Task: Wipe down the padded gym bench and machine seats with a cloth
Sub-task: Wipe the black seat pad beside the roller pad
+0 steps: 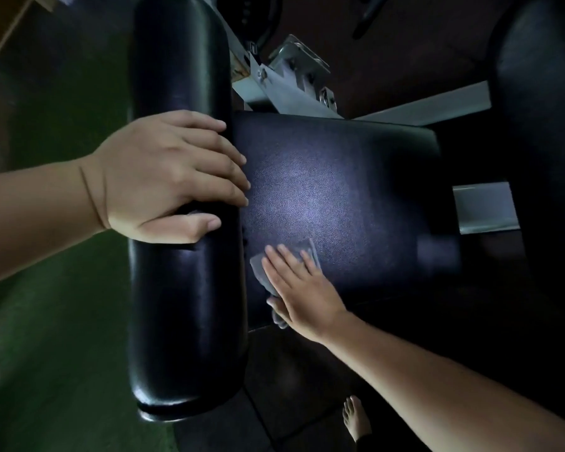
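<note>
- The long black pad [180,243] was gripped by the left hand [163,177], fingers curled around it.
- The grey cloth [268,272] was pressed flat on the black seat [356,190] by the right hand [300,295], fingers spread out.

A gym: black padded machine seat [340,197] and roller pad [180,288] on a pale steel frame [294,89], over dark rubber floor tiles [294,402].
</note>
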`<state>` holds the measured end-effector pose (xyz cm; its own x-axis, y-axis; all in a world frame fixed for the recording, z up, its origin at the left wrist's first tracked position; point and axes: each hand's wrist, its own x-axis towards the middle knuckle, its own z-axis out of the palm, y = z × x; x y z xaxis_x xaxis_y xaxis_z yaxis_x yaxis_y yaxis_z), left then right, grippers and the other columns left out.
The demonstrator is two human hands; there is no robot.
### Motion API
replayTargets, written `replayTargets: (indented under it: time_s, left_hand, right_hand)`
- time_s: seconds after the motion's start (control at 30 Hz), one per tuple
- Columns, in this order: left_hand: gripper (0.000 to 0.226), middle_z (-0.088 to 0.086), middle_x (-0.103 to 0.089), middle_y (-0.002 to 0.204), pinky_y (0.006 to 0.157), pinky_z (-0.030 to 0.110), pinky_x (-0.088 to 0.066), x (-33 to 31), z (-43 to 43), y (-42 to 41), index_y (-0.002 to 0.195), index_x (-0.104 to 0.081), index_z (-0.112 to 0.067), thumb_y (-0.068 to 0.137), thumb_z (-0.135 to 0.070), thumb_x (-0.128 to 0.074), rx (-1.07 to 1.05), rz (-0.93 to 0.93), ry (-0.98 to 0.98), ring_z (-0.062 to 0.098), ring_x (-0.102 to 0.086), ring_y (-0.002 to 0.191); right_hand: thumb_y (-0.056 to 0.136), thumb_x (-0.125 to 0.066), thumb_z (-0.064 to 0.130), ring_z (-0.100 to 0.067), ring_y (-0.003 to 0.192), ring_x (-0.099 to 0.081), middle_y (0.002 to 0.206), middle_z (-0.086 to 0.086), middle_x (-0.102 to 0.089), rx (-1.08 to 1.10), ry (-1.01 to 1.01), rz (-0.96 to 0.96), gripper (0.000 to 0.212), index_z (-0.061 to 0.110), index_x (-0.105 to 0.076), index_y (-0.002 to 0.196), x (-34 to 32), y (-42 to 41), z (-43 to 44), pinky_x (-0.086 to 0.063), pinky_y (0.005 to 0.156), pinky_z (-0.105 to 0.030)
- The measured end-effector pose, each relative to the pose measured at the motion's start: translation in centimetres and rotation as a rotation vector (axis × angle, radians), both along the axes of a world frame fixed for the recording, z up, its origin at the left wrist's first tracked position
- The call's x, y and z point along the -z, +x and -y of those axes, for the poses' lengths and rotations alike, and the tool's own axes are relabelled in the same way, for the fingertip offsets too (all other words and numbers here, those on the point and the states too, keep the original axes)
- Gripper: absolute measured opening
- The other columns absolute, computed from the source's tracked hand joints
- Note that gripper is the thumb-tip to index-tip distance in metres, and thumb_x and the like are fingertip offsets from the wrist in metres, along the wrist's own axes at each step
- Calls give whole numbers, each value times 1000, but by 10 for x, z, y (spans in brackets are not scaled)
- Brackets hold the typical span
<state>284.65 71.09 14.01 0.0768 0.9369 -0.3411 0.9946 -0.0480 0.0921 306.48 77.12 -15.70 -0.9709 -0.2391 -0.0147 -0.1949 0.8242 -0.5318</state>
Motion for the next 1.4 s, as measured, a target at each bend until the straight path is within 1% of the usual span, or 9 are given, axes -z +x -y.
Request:
replayTargets:
  time_s: [0.1,0.3,0.5,0.63,0.87,1.07,1.2,1.33,1.4]
  left_hand:
    - [46,-3,-74,125,114,56,-38,1,2,0,118,-78,-20,94,-44,-47,3,2,3,26,-65,126]
    - [47,-2,-73,126,115,56,-38,1,2,-2,118,-78,-19,95,-44,-46,15,-24,-10,26,-65,126]
    - [50,3,-71,133,117,59,-35,-5,3,3,126,-75,-18,98,-47,-46,-8,-88,-26,30,-59,133]
    - [60,5,-55,152,122,64,-24,-14,31,14,142,-63,-20,100,-57,-42,-109,-79,44,32,-43,149]
    - [65,7,-56,151,121,69,-17,1,43,25,136,-68,-22,101,-61,-29,-163,-116,89,34,-39,150]
    - [70,7,-60,147,121,67,-19,9,45,24,134,-70,-22,101,-62,-24,-149,-136,160,33,-43,148]
    - [70,7,-61,145,119,70,-22,11,45,22,134,-71,-23,101,-62,-22,-146,-133,177,33,-44,148]
    - [71,6,-61,146,119,70,-22,9,45,22,133,-71,-23,101,-62,-22,-143,-142,167,32,-43,148]
    - [70,6,-61,145,118,70,-22,10,44,22,133,-71,-23,101,-62,-22,-143,-145,165,33,-44,148]
  right_hand:
    - [107,-36,51,-22,160,-3,173,-3,-9,-81,21,-76,70,15,-17,164,11,-28,-19,-7,129,-48]
    - [105,-35,49,-25,160,-3,173,-7,-9,322,-14,76,74,10,-15,164,-11,-108,-1,-9,128,-52]
    - [108,-30,51,-22,160,-2,173,-4,-6,164,31,2,70,12,-14,165,-3,-80,-3,-10,128,-51]
    - [103,-28,44,-25,160,0,173,-5,-3,295,-47,89,71,13,-13,165,-19,-71,26,-4,128,-53]
    - [89,-45,45,-31,151,-27,160,-11,-41,-170,-42,-128,75,8,-37,153,-12,-22,43,-29,121,-54]
    - [97,-15,46,-25,159,-11,171,-6,-18,216,-14,32,73,12,-28,162,-22,-117,17,-9,128,-51]
    - [100,-39,46,-28,158,2,172,-8,-12,171,-12,2,75,13,-19,164,-25,-57,58,4,127,-53]
    - [92,-39,43,-27,152,-20,162,-8,-38,-58,-48,-92,71,11,-41,156,-18,-29,46,-21,125,-53]
    - [91,-36,46,-26,155,-18,165,-8,-35,-5,-43,-70,75,10,-39,157,-17,-63,29,-20,126,-52]
